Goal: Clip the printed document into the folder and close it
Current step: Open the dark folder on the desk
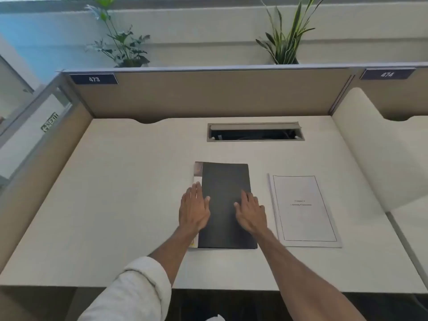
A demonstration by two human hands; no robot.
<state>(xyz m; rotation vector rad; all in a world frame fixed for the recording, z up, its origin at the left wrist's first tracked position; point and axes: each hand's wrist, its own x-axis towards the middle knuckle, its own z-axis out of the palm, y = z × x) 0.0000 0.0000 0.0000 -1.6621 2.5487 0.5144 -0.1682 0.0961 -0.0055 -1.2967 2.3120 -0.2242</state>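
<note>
From the head view, the person is resting both palms flat on the closed dark folder [225, 205] lying mid-desk [129, 205], the left hand [194, 210] over its spine edge and the right hand [251, 214] on the cover, fingers spread and gripping nothing, apparently steadying it before opening. The printed document [304, 209] is lying loose just beside the folder's right edge, probably parked there within easy reach, not yet clipped in.
</note>
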